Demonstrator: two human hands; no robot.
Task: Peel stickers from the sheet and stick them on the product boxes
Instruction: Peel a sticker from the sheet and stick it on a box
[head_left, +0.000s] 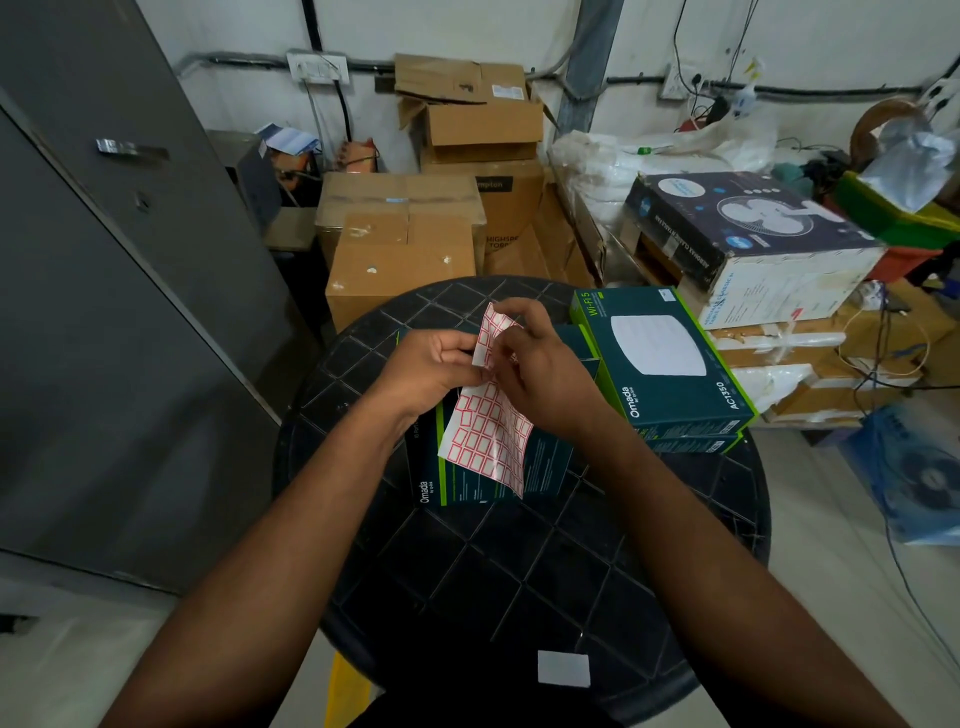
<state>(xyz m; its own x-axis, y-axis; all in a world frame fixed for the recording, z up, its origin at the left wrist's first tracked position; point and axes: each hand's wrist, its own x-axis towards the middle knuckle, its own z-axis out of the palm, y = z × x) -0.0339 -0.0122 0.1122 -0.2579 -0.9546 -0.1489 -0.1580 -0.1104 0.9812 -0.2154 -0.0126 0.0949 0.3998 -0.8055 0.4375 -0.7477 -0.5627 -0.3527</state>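
A white sticker sheet with red-bordered labels hangs above a round black table. My left hand pinches the sheet's left side near its folded top. My right hand has its fingertips on the sheet's upper edge, thumb and forefinger closed on it. Under the sheet lies a dark teal Omada product box with a green edge. To the right sits a stack of similar teal boxes, the top one marked AC1350. Whether a single sticker is lifted is hidden by my fingers.
A small white square lies at the table's near edge. Brown cartons stand behind the table, a fan box and cluttered packages fill the right, and a grey metal cabinet stands at left.
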